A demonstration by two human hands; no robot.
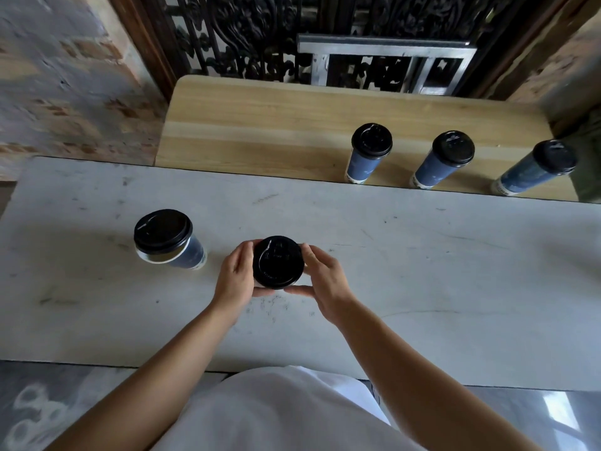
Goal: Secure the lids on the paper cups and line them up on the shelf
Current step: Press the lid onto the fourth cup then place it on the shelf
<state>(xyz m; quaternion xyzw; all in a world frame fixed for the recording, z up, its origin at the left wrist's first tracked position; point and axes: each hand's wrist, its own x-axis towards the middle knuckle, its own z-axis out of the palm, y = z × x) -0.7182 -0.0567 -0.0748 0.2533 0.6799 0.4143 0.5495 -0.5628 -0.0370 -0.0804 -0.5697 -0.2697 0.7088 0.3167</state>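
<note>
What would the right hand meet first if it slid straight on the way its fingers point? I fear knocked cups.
Probably the black plastic lid it already grips; beyond, the left hand. The lidded blue paper cup seems off that line.

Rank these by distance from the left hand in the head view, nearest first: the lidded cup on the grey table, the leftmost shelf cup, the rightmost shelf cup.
From the left hand:
1. Grey-table cup, just to its left.
2. Leftmost shelf cup, beyond and to the right.
3. Rightmost shelf cup, far right.
</note>
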